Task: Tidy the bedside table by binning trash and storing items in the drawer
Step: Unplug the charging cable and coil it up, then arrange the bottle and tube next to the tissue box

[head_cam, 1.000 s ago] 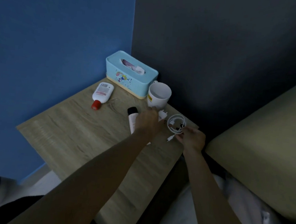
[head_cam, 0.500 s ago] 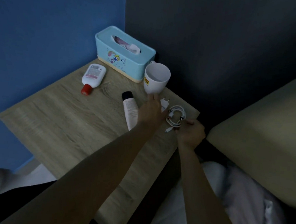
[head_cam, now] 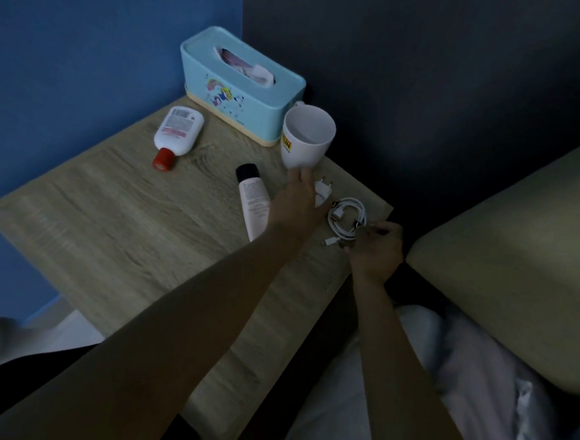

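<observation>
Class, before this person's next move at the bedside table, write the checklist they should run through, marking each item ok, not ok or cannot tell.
1. The right hand pinches the coiled cable: ok.
2. The cable is bundled in a loop, one connector end loose: ok.
3. The left hand grips the charger plug: cannot tell, as the hand covers part of it.
4. The mug is upright: ok.
5. The mug is clear of the left hand: not ok, as the fingertips are at its base.
6. The drawer is open and ready: cannot tell, as it is not in view.
</observation>
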Tool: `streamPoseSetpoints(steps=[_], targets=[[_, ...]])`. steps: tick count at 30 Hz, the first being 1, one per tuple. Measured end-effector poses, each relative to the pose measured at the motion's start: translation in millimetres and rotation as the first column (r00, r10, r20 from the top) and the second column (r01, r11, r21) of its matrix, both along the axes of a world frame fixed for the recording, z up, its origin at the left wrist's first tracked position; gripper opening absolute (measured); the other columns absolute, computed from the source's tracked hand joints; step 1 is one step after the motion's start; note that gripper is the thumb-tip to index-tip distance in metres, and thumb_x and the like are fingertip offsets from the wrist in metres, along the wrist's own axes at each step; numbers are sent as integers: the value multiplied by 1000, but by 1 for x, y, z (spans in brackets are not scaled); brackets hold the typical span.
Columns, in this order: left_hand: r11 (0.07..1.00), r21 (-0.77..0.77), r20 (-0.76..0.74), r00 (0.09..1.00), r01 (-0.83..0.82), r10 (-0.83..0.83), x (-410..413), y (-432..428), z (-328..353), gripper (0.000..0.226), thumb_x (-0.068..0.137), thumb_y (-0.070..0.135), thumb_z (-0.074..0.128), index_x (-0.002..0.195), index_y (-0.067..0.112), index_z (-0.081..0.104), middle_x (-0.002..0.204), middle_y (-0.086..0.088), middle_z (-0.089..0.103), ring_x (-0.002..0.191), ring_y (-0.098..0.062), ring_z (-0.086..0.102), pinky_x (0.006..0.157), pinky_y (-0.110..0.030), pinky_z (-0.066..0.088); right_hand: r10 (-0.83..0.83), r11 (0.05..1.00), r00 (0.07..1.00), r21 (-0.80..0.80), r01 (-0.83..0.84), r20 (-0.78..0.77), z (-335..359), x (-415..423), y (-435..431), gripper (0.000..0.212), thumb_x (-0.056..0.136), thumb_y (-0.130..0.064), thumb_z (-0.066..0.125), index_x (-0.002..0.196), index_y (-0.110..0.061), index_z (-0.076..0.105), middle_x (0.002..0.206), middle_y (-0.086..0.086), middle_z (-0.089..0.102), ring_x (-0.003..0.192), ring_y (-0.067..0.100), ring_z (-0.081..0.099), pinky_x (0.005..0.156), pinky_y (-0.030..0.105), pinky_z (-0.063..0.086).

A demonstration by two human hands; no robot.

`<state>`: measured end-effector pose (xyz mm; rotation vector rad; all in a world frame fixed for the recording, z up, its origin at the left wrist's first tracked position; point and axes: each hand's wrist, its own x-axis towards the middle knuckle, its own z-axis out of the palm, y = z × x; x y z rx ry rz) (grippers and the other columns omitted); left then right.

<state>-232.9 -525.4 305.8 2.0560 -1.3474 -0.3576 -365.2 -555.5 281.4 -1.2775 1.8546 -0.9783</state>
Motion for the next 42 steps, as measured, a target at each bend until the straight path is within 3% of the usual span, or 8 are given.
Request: streamPoseSetpoints(steps=[6,12,16,19,28,34,39,42], targets=[[998,62,-5,1000,7,-7,3,8,8,51,89,47,56,120,9,42,121,-13,52,101,-24,58,72,-29,44,113,993,994,31,-113,9,24,-7,10,19,83,-24,67,92,-18,52,85,-8,57,88,24,64,78,46,57],[997,-58,408,911,-41,61,59,46,46,41,93,48,43,105,10,55,98,-12,62,80,-27,63,63,-32,49,379,859,852,-204,-469,-362,69,2,47,24,88,-16,63,111,-13,56,114,10,52,92,13,49,76,24,41],[989,-91,435,889,-117,145,130,78,68,41,93,40,32,107,10,57,105,-13,62,84,-33,63,69,-39,52,621,524,486,-135,-841,-615,82,36,41,39,89,-9,56,126,-19,51,124,8,50,114,23,50,88,38,49],[986,80,399,911,-146,103,181,94,69,40,91,22,49,129,10,49,123,-17,53,103,-40,57,83,-44,46,663,265,231,-66,-962,-712,81,69,29,43,91,-12,50,134,-20,49,134,8,50,124,26,46,102,43,43],[872,487,543,761,57,-354,258,89,51,73,95,2,38,151,30,1,162,-9,-2,143,-37,20,107,-49,37,537,-111,-327,319,-941,-778,44,106,-10,74,89,-14,62,148,-33,22,160,9,10,147,33,11,112,51,29],[755,613,470,660,234,-586,274,67,35,57,101,24,34,150,40,9,161,-2,-16,148,-37,-6,119,-51,16,462,-120,-335,316,-941,-821,39,115,-17,73,73,-21,79,136,-23,42,142,25,45,125,48,48,86,57,53],[774,537,413,695,336,-589,271,62,21,69,93,38,53,150,31,16,162,-6,-5,146,-41,12,111,-51,33,551,-11,-156,180,-984,-820,32,111,0,59,94,-48,40,146,-23,26,149,20,32,135,39,36,103,53,41],[859,331,317,811,391,-492,268,72,14,65,93,38,51,150,22,23,161,-11,11,145,-36,21,112,-48,35,628,35,-30,67,-997,-777,34,115,15,58,96,-56,29,142,-21,29,138,19,47,127,33,44,98,55,45]])
